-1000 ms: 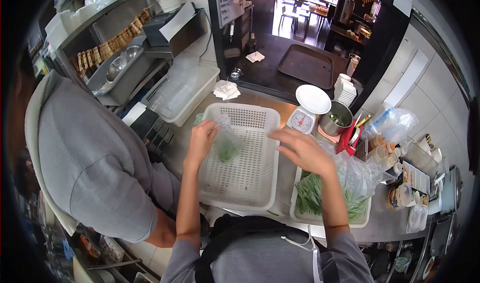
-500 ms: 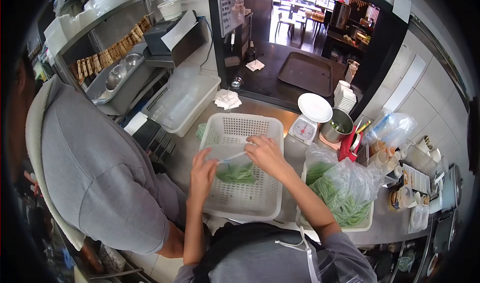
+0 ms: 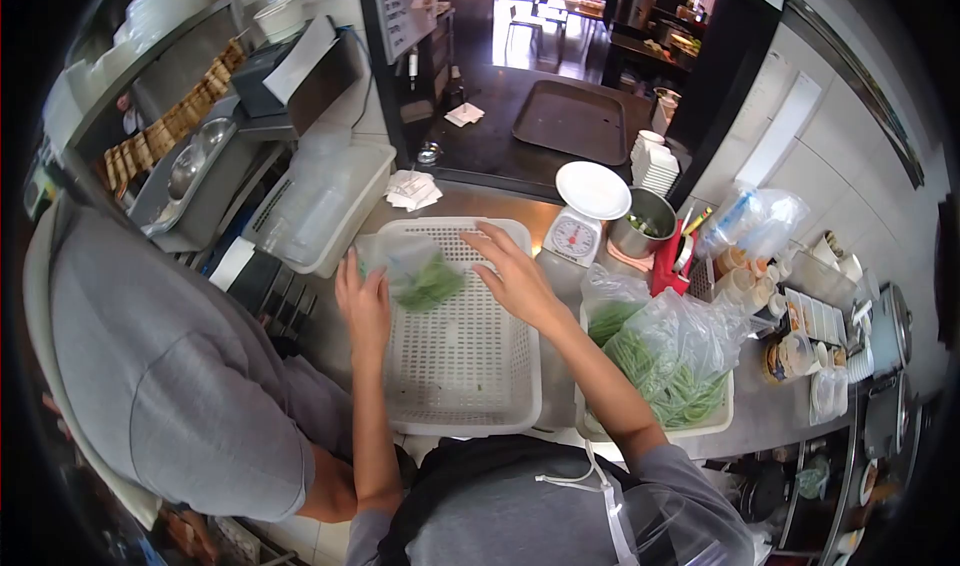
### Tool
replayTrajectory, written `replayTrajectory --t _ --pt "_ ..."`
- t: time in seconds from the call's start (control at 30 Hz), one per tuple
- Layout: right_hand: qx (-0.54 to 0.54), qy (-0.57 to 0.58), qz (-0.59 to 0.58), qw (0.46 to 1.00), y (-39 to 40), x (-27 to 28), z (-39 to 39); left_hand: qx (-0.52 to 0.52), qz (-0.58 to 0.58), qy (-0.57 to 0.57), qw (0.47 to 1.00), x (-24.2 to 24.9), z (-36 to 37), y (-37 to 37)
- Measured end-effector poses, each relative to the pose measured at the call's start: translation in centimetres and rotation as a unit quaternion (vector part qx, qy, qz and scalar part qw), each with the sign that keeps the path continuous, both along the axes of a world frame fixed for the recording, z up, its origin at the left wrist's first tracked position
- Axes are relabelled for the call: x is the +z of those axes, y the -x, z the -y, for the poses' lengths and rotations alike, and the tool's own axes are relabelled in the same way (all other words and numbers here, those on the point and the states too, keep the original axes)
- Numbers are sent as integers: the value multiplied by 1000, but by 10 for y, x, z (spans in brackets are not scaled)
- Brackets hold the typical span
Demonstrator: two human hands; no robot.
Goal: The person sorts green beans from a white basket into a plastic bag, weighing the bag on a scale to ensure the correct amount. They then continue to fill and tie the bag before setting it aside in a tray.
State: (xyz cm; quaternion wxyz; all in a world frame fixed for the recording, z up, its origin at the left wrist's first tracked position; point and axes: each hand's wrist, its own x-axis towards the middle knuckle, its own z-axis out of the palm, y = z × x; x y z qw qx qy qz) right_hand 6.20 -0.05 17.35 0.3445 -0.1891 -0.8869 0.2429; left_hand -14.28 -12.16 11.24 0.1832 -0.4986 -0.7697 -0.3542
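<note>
A clear plastic bag of green vegetables [image 3: 428, 282] hangs tilted over the upper left part of a white perforated basket [image 3: 530, 366]. My left hand [image 3: 364, 306] pinches the bag's left edge between thumb and fingers. To the right of the bag, my right hand [image 3: 512, 274] is open, its fingers apart and touching nothing, above the basket's right side. A few small green scraps lie on the basket's floor.
At right, a tray of long green vegetables [image 3: 660, 376] lies partly under plastic bags. Beyond stand a kitchen scale with a white plate [image 3: 575, 236] and a metal pot [image 3: 642, 224]. A co-worker's grey sleeve [image 3: 215, 416] is close on my left. A bin of plastic lids [image 3: 345, 206] stands behind.
The bag has moved left and up, carried by my left hand. My right hand has let go of the bag's top edge and spread open. The view has shifted slightly right.
</note>
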Motion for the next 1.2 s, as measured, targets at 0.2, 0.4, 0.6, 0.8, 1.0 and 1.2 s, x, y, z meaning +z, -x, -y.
replayTrajectory --t 0.2,0.4,0.6,0.8,1.0,1.2 --pt "-285 -8 -66 956 -126 -3 6 -85 119 90 985 -10 38 -25" --pt "-588 -39 139 796 -221 -41 34 -177 172 160 956 -5 52 -52" --pt "-412 150 -196 877 -220 -31 48 -264 157 140 941 5 39 -83" --pt "-66 -52 -67 994 -159 24 54 -397 192 95 893 64 30 -115" --pt "132 -101 -95 981 -90 31 48 -472 93 25 876 83 16 -134" --pt "185 -109 -17 976 -56 19 55 -368 58 52 927 67 54 -78"
